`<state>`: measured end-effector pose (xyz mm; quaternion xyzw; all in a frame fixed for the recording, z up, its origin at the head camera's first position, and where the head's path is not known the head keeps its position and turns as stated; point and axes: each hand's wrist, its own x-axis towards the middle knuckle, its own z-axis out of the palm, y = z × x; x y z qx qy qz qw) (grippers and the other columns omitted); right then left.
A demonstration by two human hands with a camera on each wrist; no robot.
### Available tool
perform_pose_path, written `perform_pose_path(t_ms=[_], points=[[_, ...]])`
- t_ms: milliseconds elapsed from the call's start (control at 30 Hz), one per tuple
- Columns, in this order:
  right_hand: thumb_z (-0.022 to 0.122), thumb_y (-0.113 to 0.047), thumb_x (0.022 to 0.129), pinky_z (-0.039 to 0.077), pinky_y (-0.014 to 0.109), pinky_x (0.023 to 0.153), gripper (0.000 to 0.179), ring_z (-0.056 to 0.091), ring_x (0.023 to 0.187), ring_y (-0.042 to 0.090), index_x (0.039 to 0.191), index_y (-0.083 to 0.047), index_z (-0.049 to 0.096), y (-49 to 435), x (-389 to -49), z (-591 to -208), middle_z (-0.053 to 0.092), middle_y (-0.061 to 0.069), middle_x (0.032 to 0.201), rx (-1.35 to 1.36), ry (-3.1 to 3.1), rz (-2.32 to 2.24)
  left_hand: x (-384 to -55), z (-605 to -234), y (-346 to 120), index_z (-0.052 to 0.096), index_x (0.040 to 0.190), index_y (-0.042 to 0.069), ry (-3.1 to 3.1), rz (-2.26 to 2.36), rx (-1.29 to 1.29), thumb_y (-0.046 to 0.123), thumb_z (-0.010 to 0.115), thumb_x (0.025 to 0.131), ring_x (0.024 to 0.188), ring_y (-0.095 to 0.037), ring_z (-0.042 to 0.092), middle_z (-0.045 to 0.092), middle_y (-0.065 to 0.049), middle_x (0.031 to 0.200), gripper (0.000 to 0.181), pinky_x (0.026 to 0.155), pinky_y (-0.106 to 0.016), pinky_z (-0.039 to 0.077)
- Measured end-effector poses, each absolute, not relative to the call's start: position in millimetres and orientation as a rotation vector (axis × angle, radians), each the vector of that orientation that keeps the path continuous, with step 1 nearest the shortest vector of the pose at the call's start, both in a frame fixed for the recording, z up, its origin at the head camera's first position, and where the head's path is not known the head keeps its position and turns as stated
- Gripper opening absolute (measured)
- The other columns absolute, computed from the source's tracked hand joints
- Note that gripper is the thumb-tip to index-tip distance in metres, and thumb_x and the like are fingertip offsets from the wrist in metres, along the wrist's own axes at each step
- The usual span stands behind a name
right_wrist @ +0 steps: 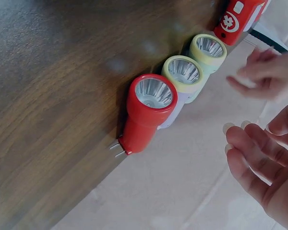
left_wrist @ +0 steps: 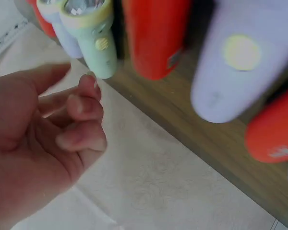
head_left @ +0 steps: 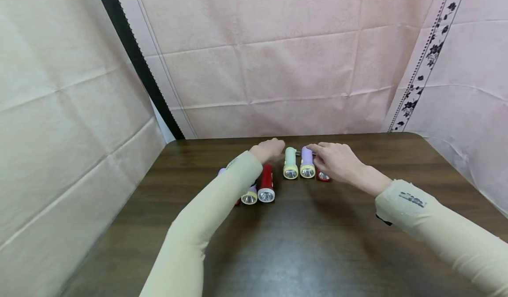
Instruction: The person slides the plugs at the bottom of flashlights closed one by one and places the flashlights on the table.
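Flashlights lie in two clusters toward the far edge of the dark wooden table [head_left: 357, 226], and I note everything from the table down to the fingertips.

Every torch lies flat, long axis running near-to-far, lens ends toward me, tails toward the pink backdrop. Left cluster: a red flashlight [head_left: 266, 183], a lilac one with a yellow rim [head_left: 250, 195] just beside it, and more colour half hidden under my left sleeve; I cannot count those. Right cluster, close side by side: a green flashlight [head_left: 290, 163], a purple flashlight [head_left: 307, 162], and a second red flashlight [head_left: 323, 176] mostly hidden under my right hand.

My left hand [head_left: 269, 149] hovers at the tail end of the left cluster, between that red torch and the green one. On the left wrist view its fingers [left_wrist: 81, 122] are loosely curled and hold nothing.

My right hand [head_left: 336, 159] hangs over the right-hand red torch, fingertips reaching the tail of the purple one. On the right wrist view its fingers [right_wrist: 252, 151] are nearly straight, relaxed, around nothing.

Key relation, as I judge it: the purple torch lies just ahead-left of my right fingertips, axis crosswise to that hand's reach, so the right hand is nearer; the green one sits between both hands.
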<state>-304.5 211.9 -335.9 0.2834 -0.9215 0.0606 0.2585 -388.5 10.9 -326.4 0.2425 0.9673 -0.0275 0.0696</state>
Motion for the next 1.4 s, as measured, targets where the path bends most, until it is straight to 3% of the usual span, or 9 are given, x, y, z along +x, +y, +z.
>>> perform_pose_path(t_ms=[100, 300, 433, 767, 967, 1167, 1300, 1400], points=[[0.056, -0.008, 0.081, 0.037, 0.03, 0.046, 0.035, 0.051, 0.058, 0.017, 0.114, -0.009, 0.067, 212.1, -304.9, -336.2, 0.064, 0.002, 0.076, 0.762, -2.501, 0.165, -398.1, -322.3, 20.7, 0.062, 0.111, 0.008, 2.91, 0.003, 0.737, 0.018, 0.047, 0.099, 0.09, -0.018, 0.06, 0.066, -0.007, 0.109, 0.022, 0.081, -0.035, 0.05], [0.056, -0.009, 0.082, 0.039, 0.032, 0.048, 0.032, 0.053, 0.061, 0.017, 0.112, -0.01, 0.068, 210.9, -304.1, -336.2, 0.063, -0.001, 0.076, 0.757, -2.522, 0.179, -417.1, -334.6, 40.2, 0.063, 0.113, 0.009, 2.961, 0.071, 0.606, 0.027, 0.055, 0.096, 0.097, -0.02, 0.065, 0.066, -0.007, 0.113, 0.026, 0.084, -0.034, 0.052], [0.058, -0.01, 0.083, 0.039, 0.031, 0.048, 0.029, 0.053, 0.062, 0.016, 0.11, -0.01, 0.067, 209.7, -304.0, -334.8, 0.06, -0.002, 0.074, 0.763, -2.537, 0.188, -411.1, -336.2, 47.0, 0.063, 0.118, 0.011, 2.965, 0.053, 0.514, 0.027, 0.055, 0.096, 0.101, -0.02, 0.064, 0.064, -0.006, 0.122, 0.028, 0.087, -0.032, 0.051], [0.057, -0.011, 0.084, 0.038, 0.03, 0.048, 0.032, 0.054, 0.065, 0.017, 0.114, -0.01, 0.068, 208.8, -305.1, -335.8, 0.065, 0.001, 0.079, 0.737, -2.591, 0.195, -411.0, -351.3, 56.2, 0.065, 0.112, 0.008, 2.951, 0.07, 0.446, 0.023, 0.062, 0.09, 0.095, -0.019, 0.06, 0.063, -0.007, 0.118, 0.027, 0.084, -0.031, 0.05], [0.06, -0.012, 0.085, 0.039, 0.029, 0.049, 0.03, 0.055, 0.066, 0.018, 0.113, -0.008, 0.068, 213.6, -304.5, -339.6, 0.065, 0.002, 0.078, 0.706, -2.636, 0.196, -409.7, -352.4, 51.4, 0.064, 0.103, 0.008, 2.954, 0.209, 0.416, 0.024, 0.069, 0.085, 0.09, -0.019, 0.061, 0.065, -0.008, 0.108, 0.025, 0.08, -0.031, 0.052], [0.06, -0.015, 0.086, 0.044, 0.035, 0.052, 0.034, 0.061, 0.072, 0.022, 0.118, -0.008, 0.065, 224.9, -306.4, -334.3, 0.069, 0.007, 0.085, 0.654, -2.673, 0.154, -412.6, -344.1, 43.8, 0.06, 0.102, 0.007, 2.966, 0.329, 0.448, 0.027, 0.066, 0.087, 0.087, -0.021, 0.061, 0.062, -0.008, 0.101, 0.026, 0.075, -0.034, 0.052], [0.059, -0.014, 0.085, 0.041, 0.034, 0.052, 0.039, 0.058, 0.069, 0.021, 0.124, -0.007, 0.061, 233.2, -308.0, -328.6, 0.064, 0.004, 0.076, 0.629, -2.665, 0.144, -411.3, -334.0, 36.9, 0.057, 0.101, 0.006, 2.949, 0.454, 0.46, 0.026, 0.068, 0.086, 0.082, -0.022, 0.06, 0.06, -0.008, 0.095, 0.027, 0.064, -0.033, 0.053], [0.058, -0.013, 0.085, 0.038, 0.033, 0.051, 0.043, 0.053, 0.066, 0.019, 0.127, -0.006, 0.058, 237.7, -308.3, -324.5, 0.056, 0.001, 0.069, 0.621, -2.657, 0.155, -408.2, -326.6, 32.9, 0.056, 0.1, 0.007, 2.96, 0.507, 0.476, 0.024, 0.07, 0.085, 0.081, -0.022, 0.058, 0.058, -0.008, 0.093, 0.027, 0.065, -0.032, 0.052]])
